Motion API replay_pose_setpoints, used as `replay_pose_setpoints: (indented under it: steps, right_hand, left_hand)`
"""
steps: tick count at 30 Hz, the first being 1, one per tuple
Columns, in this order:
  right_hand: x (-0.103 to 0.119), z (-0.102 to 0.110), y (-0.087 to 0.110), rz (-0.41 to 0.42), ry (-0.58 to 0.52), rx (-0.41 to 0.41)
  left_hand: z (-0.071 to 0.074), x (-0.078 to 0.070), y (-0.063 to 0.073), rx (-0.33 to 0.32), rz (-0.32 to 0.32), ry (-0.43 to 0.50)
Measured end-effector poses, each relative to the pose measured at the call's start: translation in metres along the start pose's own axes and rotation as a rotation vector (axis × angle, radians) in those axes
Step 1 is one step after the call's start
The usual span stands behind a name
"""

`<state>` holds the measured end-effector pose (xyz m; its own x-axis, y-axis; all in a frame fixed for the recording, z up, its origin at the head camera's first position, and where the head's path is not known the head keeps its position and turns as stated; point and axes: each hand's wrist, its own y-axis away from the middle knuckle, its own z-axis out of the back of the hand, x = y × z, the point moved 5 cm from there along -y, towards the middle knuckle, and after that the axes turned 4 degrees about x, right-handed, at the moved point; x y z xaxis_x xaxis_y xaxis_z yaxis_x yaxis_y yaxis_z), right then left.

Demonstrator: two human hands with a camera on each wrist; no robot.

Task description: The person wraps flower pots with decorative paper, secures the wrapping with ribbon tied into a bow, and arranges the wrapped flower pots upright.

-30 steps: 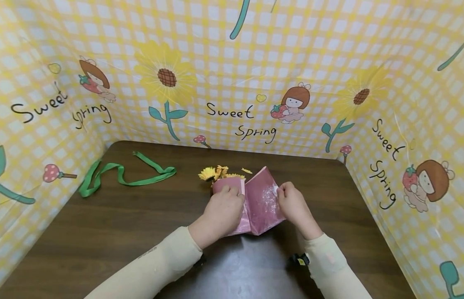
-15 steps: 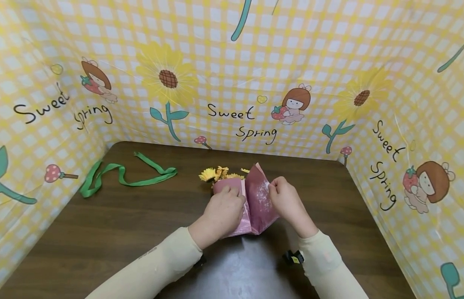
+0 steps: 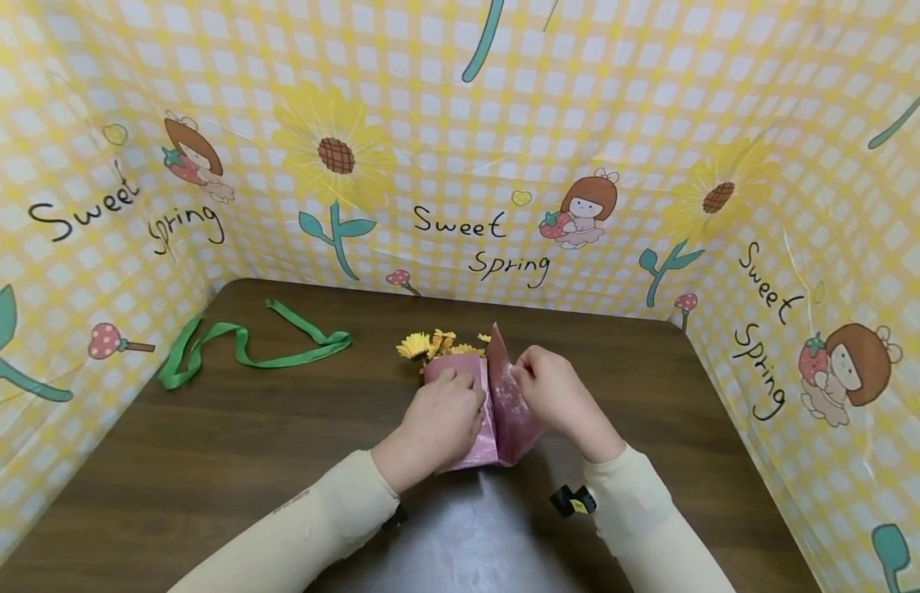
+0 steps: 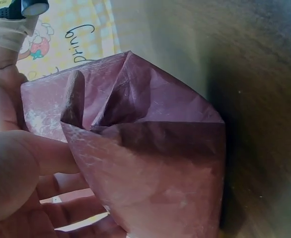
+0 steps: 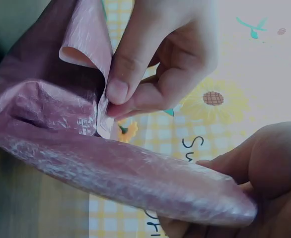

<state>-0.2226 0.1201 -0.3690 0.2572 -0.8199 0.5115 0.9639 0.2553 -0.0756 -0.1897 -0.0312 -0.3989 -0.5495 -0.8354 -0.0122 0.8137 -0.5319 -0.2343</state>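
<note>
A sheet of pink wrapping paper (image 3: 513, 420) is folded partway round a small bunch of yellow flowers (image 3: 415, 346) on the table. My left hand (image 3: 441, 416) pinches the left fold, and in the right wrist view the thumb and index finger of this left hand (image 5: 150, 59) grip the paper's edge. My right hand (image 3: 563, 395) holds the outer edge of the right flap, which stands raised. That right hand (image 5: 279, 171) appears at lower right in its own wrist view, with the paper between thumb and fingers. Most of the stems are hidden inside the paper.
A long green ribbon (image 3: 263, 362) lies loosely curved on the back left of the dark wooden table (image 3: 207, 461). A yellow checked cloth (image 3: 460, 165) walls in the back and both sides. A black wrist camera (image 3: 574, 500) hangs beneath the right sleeve.
My right hand has moved left, swinging the right flap of the wrapping paper upward and inward toward the flowers. The left hand has stayed in place on its fold.
</note>
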Motion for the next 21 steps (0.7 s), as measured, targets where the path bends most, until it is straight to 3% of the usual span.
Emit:
replay_pose_setpoints:
  steps: [7, 15, 21]
  right_hand:
    - [0.000, -0.004, -0.008, -0.039, -0.169, 0.105]
    - [0.001, -0.010, -0.009, -0.068, -0.267, 0.139]
    - [0.003, -0.014, -0.010, -0.062, -0.291, 0.128]
  left_hand:
    - [0.000, 0.005, 0.004, -0.009, 0.011, 0.040]
    - [-0.002, 0.008, 0.005, -0.024, -0.022, 0.078]
    - [-0.001, 0.015, 0.006, 0.033, -0.062, 0.188]
